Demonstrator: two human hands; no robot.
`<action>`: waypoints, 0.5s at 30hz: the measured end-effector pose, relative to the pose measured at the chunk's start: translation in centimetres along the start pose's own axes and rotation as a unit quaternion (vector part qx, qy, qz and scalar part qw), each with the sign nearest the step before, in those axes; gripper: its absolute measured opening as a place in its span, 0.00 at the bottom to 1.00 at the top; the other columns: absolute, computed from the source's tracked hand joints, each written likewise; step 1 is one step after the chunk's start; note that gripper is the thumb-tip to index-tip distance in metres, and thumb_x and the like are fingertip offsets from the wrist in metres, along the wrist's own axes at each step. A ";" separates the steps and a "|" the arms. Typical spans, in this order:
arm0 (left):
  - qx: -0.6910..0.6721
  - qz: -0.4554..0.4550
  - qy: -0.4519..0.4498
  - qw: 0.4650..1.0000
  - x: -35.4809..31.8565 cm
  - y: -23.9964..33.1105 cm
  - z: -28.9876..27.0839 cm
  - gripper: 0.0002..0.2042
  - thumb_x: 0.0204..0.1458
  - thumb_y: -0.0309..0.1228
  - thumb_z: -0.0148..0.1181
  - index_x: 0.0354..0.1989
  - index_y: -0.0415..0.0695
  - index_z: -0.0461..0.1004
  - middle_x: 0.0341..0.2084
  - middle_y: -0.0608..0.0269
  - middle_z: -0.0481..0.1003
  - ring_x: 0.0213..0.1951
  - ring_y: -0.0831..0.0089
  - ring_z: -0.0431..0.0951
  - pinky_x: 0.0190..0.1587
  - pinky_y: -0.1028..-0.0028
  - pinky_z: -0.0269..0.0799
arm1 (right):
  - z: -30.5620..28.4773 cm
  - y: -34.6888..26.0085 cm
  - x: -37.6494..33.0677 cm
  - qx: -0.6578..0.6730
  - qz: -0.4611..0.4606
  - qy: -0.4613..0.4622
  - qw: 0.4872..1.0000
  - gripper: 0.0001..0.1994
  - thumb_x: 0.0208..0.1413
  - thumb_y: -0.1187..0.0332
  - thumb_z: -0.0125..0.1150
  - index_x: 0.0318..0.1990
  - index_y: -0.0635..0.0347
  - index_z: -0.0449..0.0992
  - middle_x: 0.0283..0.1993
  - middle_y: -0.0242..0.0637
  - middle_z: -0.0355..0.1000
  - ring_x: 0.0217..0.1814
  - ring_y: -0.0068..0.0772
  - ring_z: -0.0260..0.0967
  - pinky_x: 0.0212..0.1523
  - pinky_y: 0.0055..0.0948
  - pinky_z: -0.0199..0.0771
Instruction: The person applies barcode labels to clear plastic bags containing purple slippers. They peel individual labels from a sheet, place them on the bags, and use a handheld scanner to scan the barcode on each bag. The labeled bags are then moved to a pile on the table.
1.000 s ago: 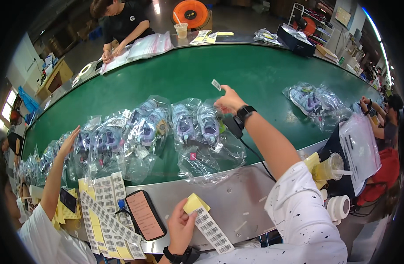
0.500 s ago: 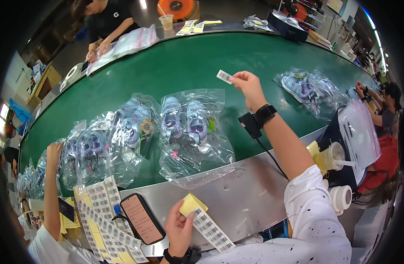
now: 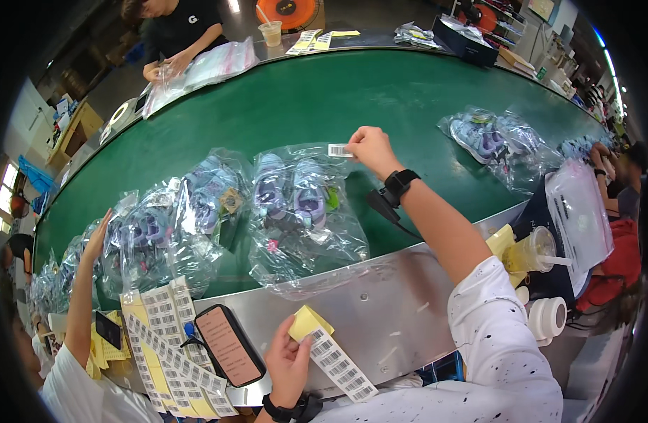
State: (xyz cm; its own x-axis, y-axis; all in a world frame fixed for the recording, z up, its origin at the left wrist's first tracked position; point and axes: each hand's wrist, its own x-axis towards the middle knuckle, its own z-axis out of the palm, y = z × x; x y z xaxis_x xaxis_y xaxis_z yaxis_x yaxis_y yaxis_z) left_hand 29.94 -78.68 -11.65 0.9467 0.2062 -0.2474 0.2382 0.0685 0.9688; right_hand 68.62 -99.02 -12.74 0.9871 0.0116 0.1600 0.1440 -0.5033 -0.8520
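My right hand (image 3: 370,148) pinches a small white barcode sticker (image 3: 339,150) and holds it at the top right corner of a clear plastic bag with a pair of purple shoes (image 3: 296,204) on the green conveyor belt (image 3: 317,99). A black watch sits on that wrist. My left hand (image 3: 287,363) is low at the metal edge of the belt, gripping a strip of barcode stickers with a yellow backing sheet (image 3: 331,352).
More bagged shoes (image 3: 162,225) lie to the left and another bag (image 3: 490,137) to the right. A neighbour's arm (image 3: 84,296) reaches onto the left bags. Sticker sheets (image 3: 162,338) and a phone (image 3: 227,345) lie on the metal edge. A person across the belt (image 3: 176,28) handles bags. A drink cup (image 3: 532,250) stands at right.
My right hand has brought the sticker down from above the belt to the corner of the bagged shoes. The bags have travelled to the right on the belt. My left hand has hardly moved.
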 end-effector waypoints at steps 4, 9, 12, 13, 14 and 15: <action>-0.001 0.005 0.021 1.000 -0.1 0.1 0.2 0.24 0.55 0.15 0.54 0.61 0.30 0.59 0.45 0.48 0.74 0.42 0.72 0.79 0.41 0.79 0.75 | 1.4 0.9 -0.3 -0.002 -0.028 0.032 0.999 0.12 0.39 0.73 0.70 0.33 0.62 0.74 0.27 0.44 0.76 0.31 0.42 0.76 0.35 0.36 0.75; -0.004 0.017 0.028 0.999 -0.2 -0.5 -0.3 0.25 0.56 0.15 0.54 0.63 0.32 0.58 0.47 0.49 0.74 0.42 0.74 0.78 0.42 0.80 0.75 | -3.7 3.6 2.6 -0.082 -0.036 0.086 0.992 0.23 0.42 0.75 0.63 0.51 0.60 0.72 0.32 0.43 0.78 0.37 0.42 0.77 0.42 0.37 0.76; 0.000 -0.019 -0.019 1.000 0.1 -0.4 -0.5 0.27 0.55 0.15 0.54 0.65 0.33 0.56 0.50 0.49 0.73 0.47 0.73 0.77 0.46 0.79 0.74 | -16.4 9.9 5.8 -0.466 -0.098 0.149 0.867 0.17 0.44 0.72 0.57 0.45 0.60 0.77 0.47 0.51 0.74 0.52 0.53 0.70 0.54 0.45 0.69; -0.024 -0.013 -0.003 1.000 -0.1 -0.5 -0.6 0.28 0.55 0.14 0.54 0.65 0.34 0.56 0.51 0.48 0.72 0.48 0.72 0.76 0.46 0.78 0.74 | -18.8 9.9 5.3 -0.544 -0.072 0.136 0.825 0.19 0.44 0.71 0.58 0.47 0.62 0.75 0.47 0.54 0.74 0.53 0.55 0.69 0.54 0.46 0.69; -0.047 -0.004 0.004 0.999 0.0 -0.5 -0.5 0.28 0.55 0.14 0.54 0.65 0.34 0.55 0.51 0.48 0.72 0.48 0.71 0.76 0.47 0.77 0.74 | -22.0 12.2 5.2 -0.600 -0.034 0.131 0.788 0.20 0.46 0.69 0.58 0.49 0.63 0.73 0.45 0.55 0.74 0.52 0.56 0.69 0.55 0.47 0.69; -0.072 0.005 0.011 0.997 0.1 -0.4 -0.4 0.28 0.55 0.14 0.54 0.65 0.34 0.55 0.52 0.47 0.71 0.49 0.71 0.76 0.48 0.77 0.74 | -24.9 14.4 5.0 -0.614 0.035 0.091 0.784 0.20 0.49 0.68 0.58 0.51 0.64 0.72 0.45 0.55 0.74 0.52 0.57 0.70 0.55 0.49 0.69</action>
State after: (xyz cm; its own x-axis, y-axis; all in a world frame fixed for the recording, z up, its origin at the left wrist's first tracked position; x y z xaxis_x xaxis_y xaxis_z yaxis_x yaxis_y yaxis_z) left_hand 29.82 -78.32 -12.11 0.9436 0.2287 -0.2394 0.1939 0.2045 0.9595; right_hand 73.86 -127.72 -11.82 0.9471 -0.1200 0.2976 -0.1962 -0.9504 0.2413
